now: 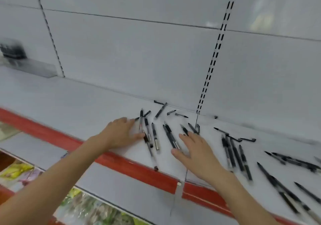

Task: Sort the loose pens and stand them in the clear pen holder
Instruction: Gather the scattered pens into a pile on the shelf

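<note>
Many black pens point(171, 137) with clear barrels lie scattered on the shelf point(86, 106).

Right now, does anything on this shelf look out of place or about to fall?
Yes. One pen lies with its end over the shelf's red front edge and might roll off. Short loose pieces, seemingly caps, lie scattered near the back wall.

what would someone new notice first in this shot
The black loose pens grab the eye first, scattered at all angles over the white shelf from its middle out to the right edge. Next come the two bare hands with fingers spread: the left hand at the left end of the scatter, the right hand over pens in the middle. A bright red strip runs along the shelf's front edge beneath both arms.
</note>
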`<state>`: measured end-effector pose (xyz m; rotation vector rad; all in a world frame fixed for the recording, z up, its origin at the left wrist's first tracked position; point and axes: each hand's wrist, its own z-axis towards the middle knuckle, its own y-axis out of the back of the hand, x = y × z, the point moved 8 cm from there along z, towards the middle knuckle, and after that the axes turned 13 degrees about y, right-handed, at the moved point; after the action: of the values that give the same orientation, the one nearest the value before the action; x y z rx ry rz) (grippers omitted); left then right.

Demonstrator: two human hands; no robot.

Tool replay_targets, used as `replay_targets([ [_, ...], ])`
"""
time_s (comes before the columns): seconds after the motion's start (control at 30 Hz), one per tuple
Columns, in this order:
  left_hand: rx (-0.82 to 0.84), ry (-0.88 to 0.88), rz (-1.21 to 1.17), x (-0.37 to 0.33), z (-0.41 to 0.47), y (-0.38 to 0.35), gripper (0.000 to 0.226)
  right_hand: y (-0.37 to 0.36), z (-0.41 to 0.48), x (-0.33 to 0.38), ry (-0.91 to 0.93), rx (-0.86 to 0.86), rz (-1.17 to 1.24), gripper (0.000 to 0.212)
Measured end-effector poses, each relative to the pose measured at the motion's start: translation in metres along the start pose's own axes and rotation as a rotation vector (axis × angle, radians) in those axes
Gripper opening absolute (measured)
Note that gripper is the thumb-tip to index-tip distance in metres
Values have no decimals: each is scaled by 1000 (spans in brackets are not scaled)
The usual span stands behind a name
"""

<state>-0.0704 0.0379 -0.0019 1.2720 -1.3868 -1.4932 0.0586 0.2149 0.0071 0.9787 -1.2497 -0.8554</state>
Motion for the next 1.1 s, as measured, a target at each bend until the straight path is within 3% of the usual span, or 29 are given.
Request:
replay_targets([
  [0.27, -60, -278, -125, -51, -5, -18, 94, -6, 12, -10, -158, 1, -57, 62],
  [0.4, 27, -371, -198, -84, -10, -22, 61, -9, 14, -18, -174, -8, -101, 62],
  [0.6, 118, -462, -212, -100, -6, -25, 65, 9, 2, -36, -205, -107, 27, 72],
  [0.7, 161, -447, -146, -103, 1, -34, 69, 4, -5, -49, -284, -36, -4, 84],
  [0.8, 207, -508, -88, -126, -7, -43, 70, 0, -5, -50, -273, 2, -17, 80],
  [0.93, 257, -610, -233, -151, -8, -33, 59, 8, -14, -51, -242, -23, 22, 75],
  [1.1, -78, -324, -106, -115, 77, 0, 58, 12, -27, -66, -312, 1, 23, 82],
])
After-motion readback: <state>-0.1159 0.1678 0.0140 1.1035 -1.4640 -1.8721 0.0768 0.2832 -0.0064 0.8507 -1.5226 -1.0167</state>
